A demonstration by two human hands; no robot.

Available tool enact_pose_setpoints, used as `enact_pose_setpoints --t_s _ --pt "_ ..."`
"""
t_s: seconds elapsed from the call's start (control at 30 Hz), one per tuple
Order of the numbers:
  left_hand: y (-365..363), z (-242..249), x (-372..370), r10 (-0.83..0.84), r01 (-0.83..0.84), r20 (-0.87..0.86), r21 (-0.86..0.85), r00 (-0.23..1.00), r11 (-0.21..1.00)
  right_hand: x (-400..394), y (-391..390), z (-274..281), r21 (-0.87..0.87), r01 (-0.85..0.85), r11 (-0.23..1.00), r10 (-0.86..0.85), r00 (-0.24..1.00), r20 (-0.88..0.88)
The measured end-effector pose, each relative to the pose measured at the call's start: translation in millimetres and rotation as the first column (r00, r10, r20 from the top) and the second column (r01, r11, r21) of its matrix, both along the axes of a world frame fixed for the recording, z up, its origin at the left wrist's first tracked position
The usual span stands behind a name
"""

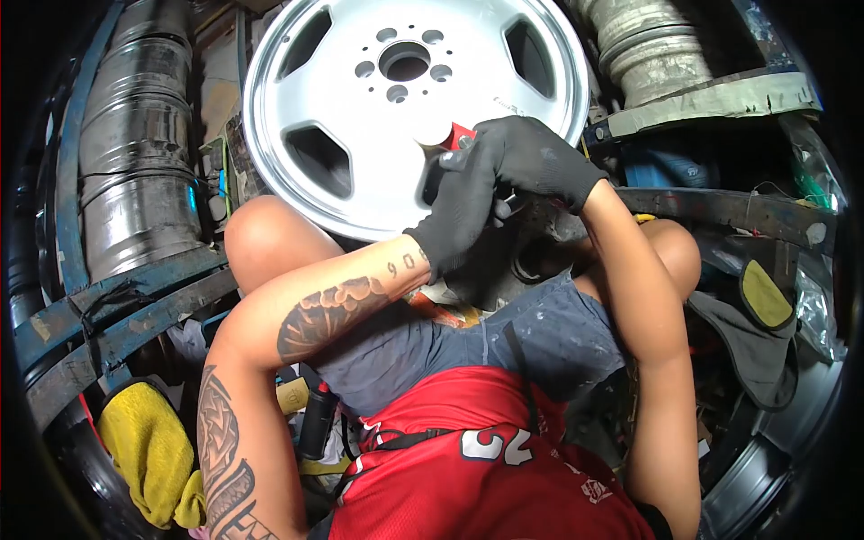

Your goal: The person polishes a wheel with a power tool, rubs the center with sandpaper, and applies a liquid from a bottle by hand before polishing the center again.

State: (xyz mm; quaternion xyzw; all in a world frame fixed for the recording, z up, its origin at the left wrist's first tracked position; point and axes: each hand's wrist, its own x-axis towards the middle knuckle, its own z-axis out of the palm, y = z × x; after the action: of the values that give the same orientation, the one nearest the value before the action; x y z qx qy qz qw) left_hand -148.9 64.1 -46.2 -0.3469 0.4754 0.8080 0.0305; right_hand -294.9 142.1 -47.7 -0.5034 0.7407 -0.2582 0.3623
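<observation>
A large silver alloy wheel (468,108) stands in front of me, its five bolt holes around the centre bore facing me. Both hands wear dark grey gloves and come together over the wheel's lower right face, by a spoke window. My left hand (457,202) is closed around a small red tool (463,136) with a round metal screw. A pale rounded shape lies at the tool's tip, against the bright wheel. My right hand (535,160) is closed over the same tool from the right. The gloves hide most of the tool, so I cannot tell its kind.
Stacked shiny metal wheel barrels (139,144) line the left, behind a blue metal rail (135,292). Another dull barrel (643,49) is at upper right. A yellow cloth (153,450) hangs lower left. A grey and yellow cloth (765,315) lies at right, beside another rim (765,486).
</observation>
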Motion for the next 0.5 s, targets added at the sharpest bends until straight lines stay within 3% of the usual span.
enact_pose_setpoints --t_s 0.17,0.27,0.37,0.5 --pt "8.9 2.7 4.7 -0.016 0.014 0.038 0.057 0.999 0.998 -4.5 3.7 5.3 -0.082 -0.143 0.986 0.143 0.99 -0.002" --pt "-5.5 -0.9 -2.3 -0.026 0.027 -0.024 0.029 0.999 0.999 6.1 -1.0 2.3 -0.057 0.05 0.997 -0.056 0.992 -0.11" --pt "-3.4 10.3 -3.3 0.039 -0.04 0.017 0.063 0.999 0.997 4.4 -7.2 7.1 -0.089 0.04 0.995 -0.051 0.99 -0.129" --pt "4.8 1.4 3.9 0.023 -0.03 0.052 0.152 0.998 0.988 -1.6 -5.8 9.8 -0.076 -0.143 0.987 0.136 0.987 -0.085"
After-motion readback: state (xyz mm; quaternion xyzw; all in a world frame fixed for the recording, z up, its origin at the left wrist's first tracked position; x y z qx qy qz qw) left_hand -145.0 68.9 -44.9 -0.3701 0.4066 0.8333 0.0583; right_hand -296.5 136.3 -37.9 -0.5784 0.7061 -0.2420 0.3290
